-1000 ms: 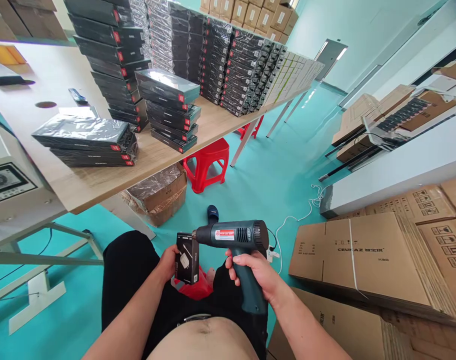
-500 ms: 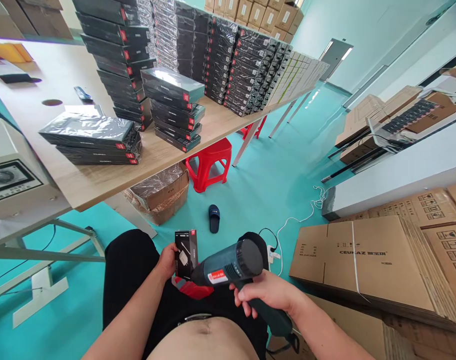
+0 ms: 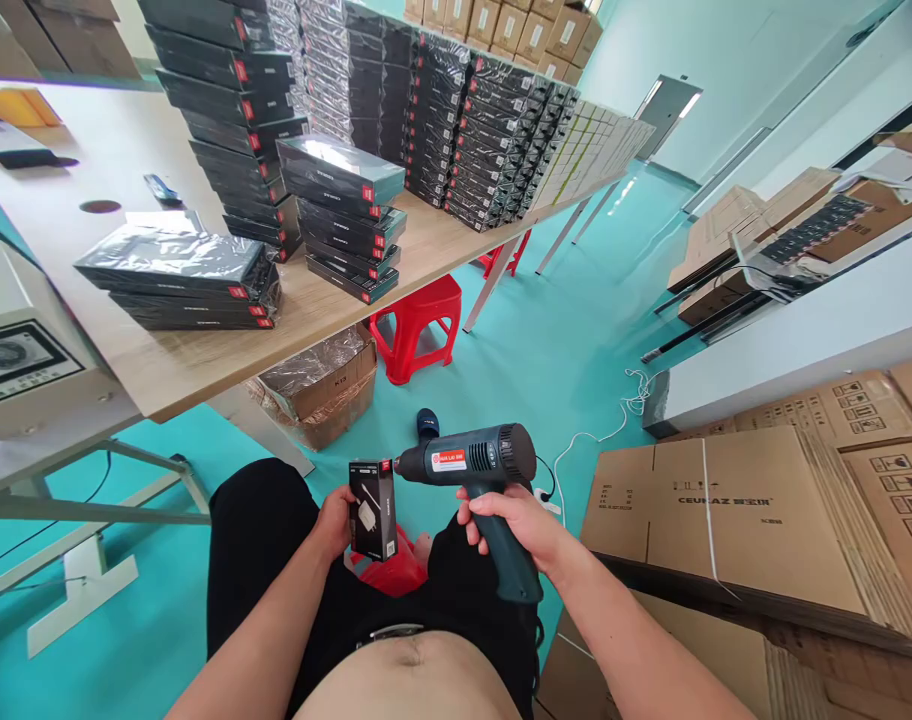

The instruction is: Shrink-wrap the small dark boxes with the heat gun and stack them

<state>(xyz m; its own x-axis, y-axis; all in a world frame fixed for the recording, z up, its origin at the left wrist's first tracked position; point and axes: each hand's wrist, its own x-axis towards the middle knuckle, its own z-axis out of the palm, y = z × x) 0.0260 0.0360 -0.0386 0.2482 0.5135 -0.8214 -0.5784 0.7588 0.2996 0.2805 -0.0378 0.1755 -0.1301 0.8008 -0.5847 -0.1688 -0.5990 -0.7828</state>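
Note:
My left hand (image 3: 336, 522) is closed on the left side of a small black retail box (image 3: 372, 512), held upright above my lap with a picture of a white charger and cable on its front. In my right hand (image 3: 512, 520) is a dark heat gun (image 3: 467, 455), gripped by its handle. Its nozzle points left, close to the box's upper right corner. Whether it touches the box I cannot tell. Below the box, between my legs, shows a red stool seat (image 3: 394, 570).
To the left a wooden table (image 3: 223, 372) bears stacks of black film-wrapped boxes (image 3: 347, 225). Under it stand a red stool (image 3: 418, 325) and an open carton (image 3: 325, 395). Flattened cardboard cartons (image 3: 696, 510) are piled at right. A white cable (image 3: 576, 440) crosses the floor.
My right hand has raised the heat gun, its nozzle going from the box's lower right side to its top corner. The box has turned slightly, showing more of its side.

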